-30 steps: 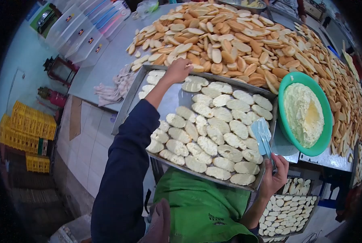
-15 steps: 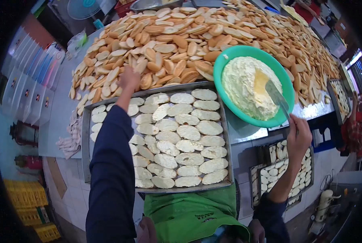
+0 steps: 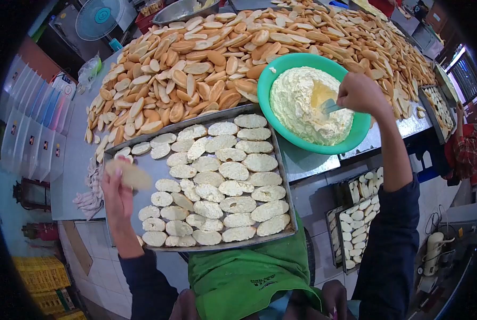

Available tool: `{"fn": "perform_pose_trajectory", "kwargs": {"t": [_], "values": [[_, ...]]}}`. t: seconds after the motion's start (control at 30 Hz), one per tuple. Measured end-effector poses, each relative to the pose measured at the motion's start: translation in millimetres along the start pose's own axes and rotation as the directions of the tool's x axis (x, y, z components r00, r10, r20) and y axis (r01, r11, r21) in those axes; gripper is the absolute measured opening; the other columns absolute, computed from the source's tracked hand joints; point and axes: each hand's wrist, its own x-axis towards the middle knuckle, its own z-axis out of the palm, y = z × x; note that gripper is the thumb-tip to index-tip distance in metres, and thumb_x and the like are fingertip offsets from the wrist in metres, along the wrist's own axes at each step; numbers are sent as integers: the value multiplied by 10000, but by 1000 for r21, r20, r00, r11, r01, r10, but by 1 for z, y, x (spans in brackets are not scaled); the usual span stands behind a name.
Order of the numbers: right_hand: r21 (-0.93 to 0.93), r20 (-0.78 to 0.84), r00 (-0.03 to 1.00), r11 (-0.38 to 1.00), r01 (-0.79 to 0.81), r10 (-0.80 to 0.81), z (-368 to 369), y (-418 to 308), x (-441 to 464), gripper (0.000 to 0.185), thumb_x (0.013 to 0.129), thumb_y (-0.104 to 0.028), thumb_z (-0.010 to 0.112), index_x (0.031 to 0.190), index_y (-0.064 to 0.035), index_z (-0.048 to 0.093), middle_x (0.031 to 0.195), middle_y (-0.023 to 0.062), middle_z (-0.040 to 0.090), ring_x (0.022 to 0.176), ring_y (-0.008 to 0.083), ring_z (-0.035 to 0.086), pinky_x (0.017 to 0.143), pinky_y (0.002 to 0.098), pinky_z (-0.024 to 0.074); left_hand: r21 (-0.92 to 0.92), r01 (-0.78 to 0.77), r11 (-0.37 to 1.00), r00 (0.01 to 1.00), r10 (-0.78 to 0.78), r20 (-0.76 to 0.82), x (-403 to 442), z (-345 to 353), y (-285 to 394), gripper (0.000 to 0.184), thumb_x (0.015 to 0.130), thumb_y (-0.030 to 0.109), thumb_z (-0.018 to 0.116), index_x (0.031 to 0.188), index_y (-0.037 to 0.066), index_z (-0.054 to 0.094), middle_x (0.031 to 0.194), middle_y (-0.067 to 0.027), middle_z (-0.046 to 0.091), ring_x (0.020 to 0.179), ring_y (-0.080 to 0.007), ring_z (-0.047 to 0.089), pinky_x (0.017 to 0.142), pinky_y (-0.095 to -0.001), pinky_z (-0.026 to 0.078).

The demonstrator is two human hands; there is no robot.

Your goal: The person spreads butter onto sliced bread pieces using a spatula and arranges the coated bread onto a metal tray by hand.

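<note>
My left hand [image 3: 117,194] grips a bread slice [image 3: 134,176], slightly blurred, over the left side of the metal baking tray [image 3: 201,247]. Rows of bread slices coated with pale cream [image 3: 233,171] cover much of that tray. Over the green bowl [image 3: 269,125], my right hand [image 3: 364,95] is closed around a spatula [image 3: 330,106]; its handle is hidden by the fingers, and its blade dips into the pale cream [image 3: 297,101].
A large heap of bread slices [image 3: 196,58] spreads across the back of the metal table [image 3: 70,176]. Filled trays [image 3: 356,229] stand low at the right. A crumpled cloth [image 3: 92,192] lies at the left, with a fan [image 3: 101,17] behind. A person in red [image 3: 467,149] is at the far right.
My left hand has come from the bread heap toward me, now with a slice in it. My right hand has moved up and over the bowl, pushing the spatula into the cream.
</note>
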Motion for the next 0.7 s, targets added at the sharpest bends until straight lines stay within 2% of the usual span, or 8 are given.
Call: {"fn": "perform_pose_trajectory", "kwargs": {"t": [0.03, 0.1, 0.27, 0.33, 0.4, 0.5, 0.63, 0.7], "values": [[128, 55, 998, 992, -14, 7, -6, 8, 1, 122, 592, -99, 638, 654, 6, 641, 631, 165, 611, 481, 239, 581, 484, 321, 475, -166, 41, 985, 999, -43, -9, -21, 9, 3, 288, 845, 106, 499, 1113, 22, 434, 1070, -102, 512, 969, -201, 516, 834, -312, 439], [355, 118, 978, 912, -206, 175, -16, 15, -10, 102, 650, -106, 646, 664, -6, 648, 504, 40, 562, 364, 93, 460, 373, 230, 360, -239, 134, 962, 991, -131, 25, -49, -10, -9, 301, 855, 140, 490, 1127, 32, 419, 1102, -110, 494, 993, -213, 506, 851, -329, 436], [695, 182, 942, 640, -326, 282, 2, 45, -45, 163, 761, -164, 620, 752, -3, 637, 512, -13, 505, 369, 50, 385, 346, 195, 290, -238, 339, 910, 936, -352, -11, -78, -1, -42, 401, 873, 227, 465, 1215, 55, 346, 1192, -140, 439, 1080, -274, 462, 921, -405, 393], [836, 113, 952, 490, -246, 284, 18, 29, -68, 192, 802, -185, 591, 808, 4, 623, 545, -24, 499, 392, 37, 375, 356, 185, 281, -478, 481, 735, 877, -405, 259, -79, 24, -45, 478, 870, 230, 457, 1278, 60, 276, 1238, -173, 399, 1137, -332, 412, 962, -462, 337], [919, 54, 969, 368, -142, 240, 35, -13, -94, 192, 812, -182, 579, 846, 4, 615, 597, -18, 521, 434, 30, 397, 384, 177, 306, -417, 491, 765, 857, -341, 386, -80, 44, -46, 532, 848, 160, 472, 1308, 49, 229, 1301, -213, 317, 1184, -382, 352, 984, -492, 294], [981, -23, 988, 194, -7, 152, 67, -88, -129, 197, 824, -175, 573, 888, 12, 580, 643, 14, 523, 502, 50, 437, 454, 181, 356, -351, 493, 796, 831, -312, 461, -81, 64, -47, 566, 850, 80, 455, 1339, 52, 172, 1296, -196, 337, 1184, -340, 373, 990, -431, 311], [958, -262, 965, 124, 259, 9, 104, -150, -147, 106, 751, 26, 579, 856, 32, 588, 785, 59, 580, 667, 90, 504, 584, 202, 409, -316, 481, 818, 837, -321, 444, -82, 73, -43, 566, 845, 117, 518, 1323, 49, 222, 1208, -127, 451, 1087, -219, 486, 895, -326, 434], [967, -246, 969, 70, 244, 19, 114, -170, -149, 140, 718, 40, 602, 857, 22, 606, 791, 81, 583, 709, 110, 525, 624, 220, 423, -304, 475, 826, 844, -330, 423, -84, 70, -44, 572, 836, 129, 537, 1316, 51, 236, 1182, -113, 472, 1055, -194, 506, 864, -310, 459]]}}
